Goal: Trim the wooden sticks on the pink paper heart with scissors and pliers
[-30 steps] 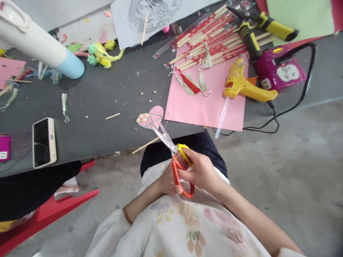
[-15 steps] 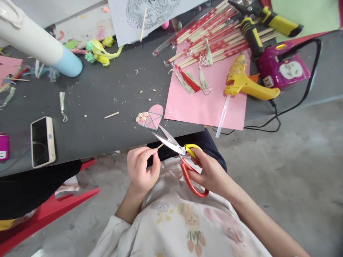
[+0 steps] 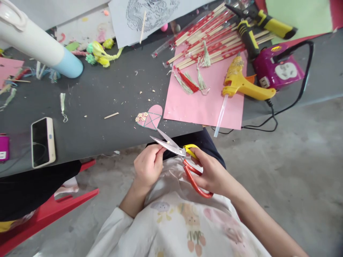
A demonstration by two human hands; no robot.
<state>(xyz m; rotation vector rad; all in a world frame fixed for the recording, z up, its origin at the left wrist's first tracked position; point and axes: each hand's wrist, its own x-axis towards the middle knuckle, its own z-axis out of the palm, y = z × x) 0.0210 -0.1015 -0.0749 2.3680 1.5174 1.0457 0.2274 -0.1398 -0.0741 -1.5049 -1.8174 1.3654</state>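
Note:
My right hand grips red and yellow scissors below the edge of the black table; the blades are parted and point left. My left hand is closed in a pinch right at the blade tips; what it holds is hidden by the fingers. Just above the blades, a small pink fan-shaped paper piece with a cluster of pale beads lies at the table's edge.
A pink sheet carries tassels, a yellow glue gun and red-patterned bamboo sticks. A purple power socket, yellow-handled pliers, a phone, a white and blue tube and a printed drawing are also there.
My left hand came out from under the scissors, held up a thin stick, then closed in on the blade tips. The scissors opened and shifted slightly right.

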